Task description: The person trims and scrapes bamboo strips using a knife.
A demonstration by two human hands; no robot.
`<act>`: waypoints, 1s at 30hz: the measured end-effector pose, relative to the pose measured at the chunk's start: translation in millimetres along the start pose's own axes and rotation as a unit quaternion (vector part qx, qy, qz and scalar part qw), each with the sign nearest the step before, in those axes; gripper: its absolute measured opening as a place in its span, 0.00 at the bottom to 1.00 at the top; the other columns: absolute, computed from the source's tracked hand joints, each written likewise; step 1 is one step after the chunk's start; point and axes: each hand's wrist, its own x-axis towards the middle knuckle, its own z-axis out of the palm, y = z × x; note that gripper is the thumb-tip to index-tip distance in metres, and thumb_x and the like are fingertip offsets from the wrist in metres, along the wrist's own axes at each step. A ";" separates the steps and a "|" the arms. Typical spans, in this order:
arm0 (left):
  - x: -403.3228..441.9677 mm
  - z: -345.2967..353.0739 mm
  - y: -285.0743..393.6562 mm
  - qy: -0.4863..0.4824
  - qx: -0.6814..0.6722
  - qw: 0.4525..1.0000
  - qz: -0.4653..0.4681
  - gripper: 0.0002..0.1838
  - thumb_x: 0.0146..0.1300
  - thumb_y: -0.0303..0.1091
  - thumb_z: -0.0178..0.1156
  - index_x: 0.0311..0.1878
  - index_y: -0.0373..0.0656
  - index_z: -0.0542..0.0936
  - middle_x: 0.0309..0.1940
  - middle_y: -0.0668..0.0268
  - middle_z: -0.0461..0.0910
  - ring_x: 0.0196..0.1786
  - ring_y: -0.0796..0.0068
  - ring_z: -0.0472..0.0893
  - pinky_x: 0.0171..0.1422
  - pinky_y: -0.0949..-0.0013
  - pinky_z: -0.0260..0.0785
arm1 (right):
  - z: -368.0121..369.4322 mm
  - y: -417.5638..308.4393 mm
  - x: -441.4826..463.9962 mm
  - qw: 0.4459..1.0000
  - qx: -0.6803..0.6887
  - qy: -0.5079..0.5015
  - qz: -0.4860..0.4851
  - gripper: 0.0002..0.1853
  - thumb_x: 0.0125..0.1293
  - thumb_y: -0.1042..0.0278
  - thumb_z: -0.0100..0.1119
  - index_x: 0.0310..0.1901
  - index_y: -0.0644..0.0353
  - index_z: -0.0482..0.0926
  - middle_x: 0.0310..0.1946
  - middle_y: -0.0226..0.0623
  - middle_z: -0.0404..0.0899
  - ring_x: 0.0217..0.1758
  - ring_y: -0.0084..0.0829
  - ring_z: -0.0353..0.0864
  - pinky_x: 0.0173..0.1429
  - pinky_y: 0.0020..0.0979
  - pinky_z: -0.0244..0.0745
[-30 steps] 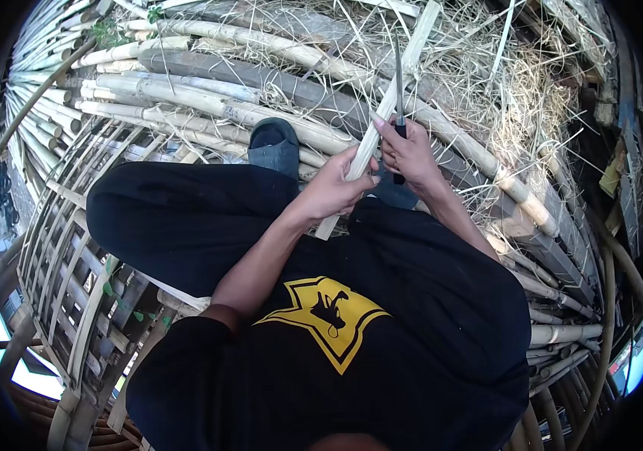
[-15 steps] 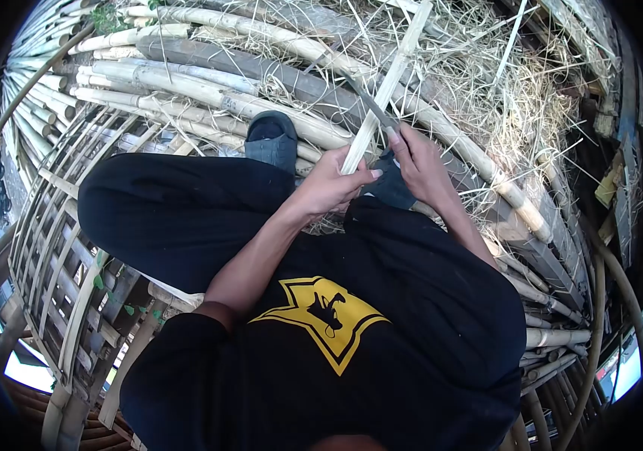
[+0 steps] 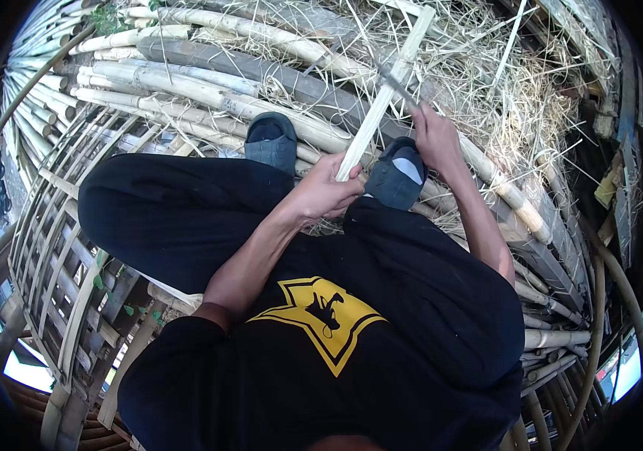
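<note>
My left hand is closed round the near end of a pale split bamboo strip, which slants up and away to the right. In my right hand is the handle of a knife, gripped with the fingers wrapped round it. The dark knife blade lies across the strip at about its middle, pointing up and left; whether its edge bites into the bamboo I cannot tell. Below the hands are two dark sandals, the left sandal and the right sandal.
Bamboo poles lie in rows beyond my feet. Pale shavings are heaped at the upper right. A woven bamboo lattice stands on the left, and a stack of bamboo poles lies at the lower right.
My right hand has moved away from me and to the right, carrying the knife farther along the strip. My left hand keeps hold in nearly the same place. The right sandal now shows more.
</note>
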 end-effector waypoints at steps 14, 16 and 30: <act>7.0 -1.9 -2.7 0.080 0.262 0.958 0.084 0.07 0.66 0.30 0.58 0.44 0.40 0.73 0.23 0.75 0.71 0.19 0.90 0.66 0.18 0.79 0.57 | -42.9 -48.2 -1.3 0.991 0.116 0.058 -0.012 0.14 0.57 0.64 0.68 0.44 0.56 0.78 0.21 0.34 0.71 0.20 0.29 0.72 0.27 0.34 0.67; 4.5 -1.6 -1.1 0.067 0.292 0.950 0.083 0.10 0.66 0.31 0.58 0.47 0.40 0.73 0.25 0.74 0.72 0.21 0.89 0.67 0.21 0.79 0.59 | -38.7 -52.9 1.9 0.983 0.118 0.081 -0.117 0.16 0.54 0.67 0.69 0.44 0.55 0.79 0.26 0.34 0.73 0.23 0.30 0.76 0.27 0.34 0.70; -1.2 -0.3 25.2 -0.003 -0.013 0.979 0.205 0.31 0.75 0.56 0.37 0.63 0.37 0.66 0.46 0.55 0.77 0.36 0.72 0.79 0.41 0.71 0.74 | -112.5 -27.8 41.1 0.970 0.092 0.223 -0.034 0.11 0.53 0.66 0.73 0.32 0.61 0.81 0.21 0.26 0.71 0.21 0.21 0.69 0.25 0.27 0.61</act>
